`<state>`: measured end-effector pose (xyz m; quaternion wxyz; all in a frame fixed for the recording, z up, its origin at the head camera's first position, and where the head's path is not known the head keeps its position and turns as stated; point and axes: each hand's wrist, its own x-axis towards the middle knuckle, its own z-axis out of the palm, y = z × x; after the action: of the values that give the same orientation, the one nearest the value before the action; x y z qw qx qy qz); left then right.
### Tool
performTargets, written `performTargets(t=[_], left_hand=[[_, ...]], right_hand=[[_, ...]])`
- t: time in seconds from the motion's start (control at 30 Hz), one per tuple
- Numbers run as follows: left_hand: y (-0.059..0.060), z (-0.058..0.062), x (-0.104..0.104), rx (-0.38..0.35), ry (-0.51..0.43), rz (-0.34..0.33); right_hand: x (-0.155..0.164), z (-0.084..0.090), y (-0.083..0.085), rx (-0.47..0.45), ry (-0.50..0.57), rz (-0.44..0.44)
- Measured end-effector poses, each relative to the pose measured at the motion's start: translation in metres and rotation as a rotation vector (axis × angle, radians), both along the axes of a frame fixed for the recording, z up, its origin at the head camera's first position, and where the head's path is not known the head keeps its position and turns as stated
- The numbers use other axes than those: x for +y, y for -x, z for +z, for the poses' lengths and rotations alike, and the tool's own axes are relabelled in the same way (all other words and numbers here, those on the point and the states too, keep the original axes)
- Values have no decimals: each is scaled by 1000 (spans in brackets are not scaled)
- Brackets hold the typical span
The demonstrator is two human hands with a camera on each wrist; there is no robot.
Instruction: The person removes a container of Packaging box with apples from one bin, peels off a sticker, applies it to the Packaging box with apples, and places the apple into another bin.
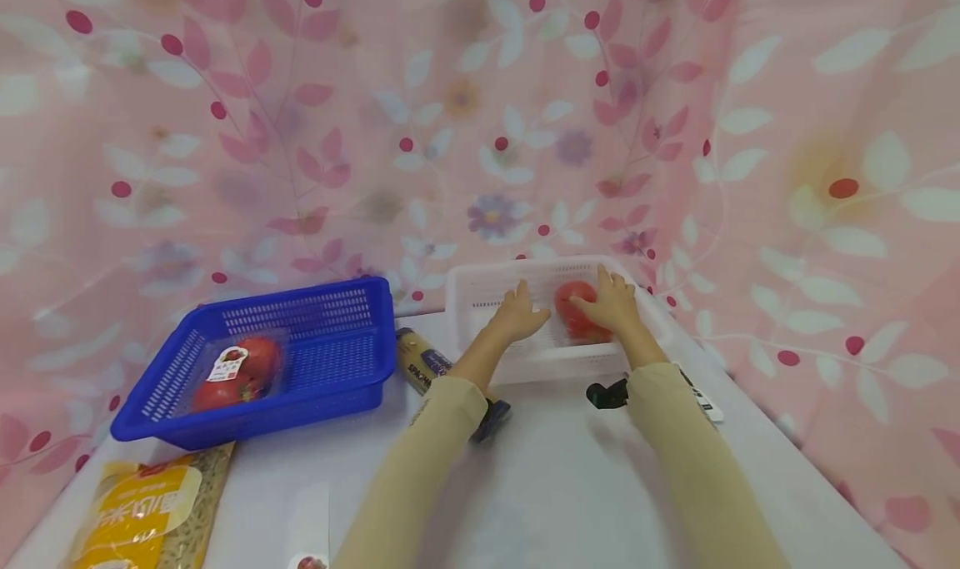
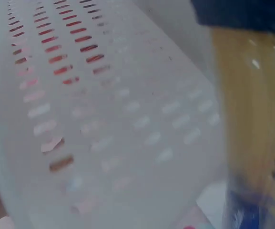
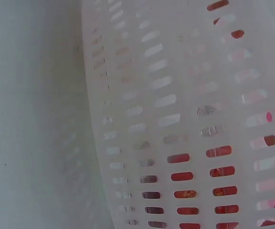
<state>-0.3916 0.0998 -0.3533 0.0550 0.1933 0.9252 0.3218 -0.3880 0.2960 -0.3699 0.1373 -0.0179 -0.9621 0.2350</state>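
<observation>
A white slotted basket (image 1: 467,302) stands at the back of the table, with red tomatoes (image 1: 576,296) in a clear wrap in its right part. My right hand (image 1: 617,304) is over the tomatoes with fingers spread, its thumb beside or touching them; contact is hard to tell. My left hand (image 1: 517,314) hovers over the basket's left part, fingers extended and nothing in them. In the left wrist view the basket wall (image 2: 127,162) shows beside a spaghetti packet (image 2: 251,119). Red shows through the slots of the basket wall (image 3: 142,86) in the right wrist view; neither wrist view shows fingers clearly.
A blue basket (image 1: 378,336) at left holds packed tomatoes (image 1: 258,361) with a label. A yellow pasta packet (image 1: 142,511) lies in front of it, near a white card (image 1: 309,519). By the right sleeve lie a dark object (image 1: 606,396) and a white lettered card (image 1: 705,402).
</observation>
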Motion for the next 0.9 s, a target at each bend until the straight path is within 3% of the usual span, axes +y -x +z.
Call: performTargets(t=[0.17, 0.5, 0.6, 0.73, 0.9], left_hand=[[6, -2, 12, -76, -40, 29], [14, -10, 31, -152, 21, 2], [16, -13, 34, -201, -16, 3], [18, -20, 39, -284, -96, -41], [19, -28, 44, -317, -115, -89]], right_hand=[[-2, -2, 7, -57, 66, 11], [-9, -4, 15, -178, 51, 8], [-8, -5, 17, -191, 43, 1], [-4, -7, 19, -204, 45, -3], [2, -12, 17, -244, 59, -4]])
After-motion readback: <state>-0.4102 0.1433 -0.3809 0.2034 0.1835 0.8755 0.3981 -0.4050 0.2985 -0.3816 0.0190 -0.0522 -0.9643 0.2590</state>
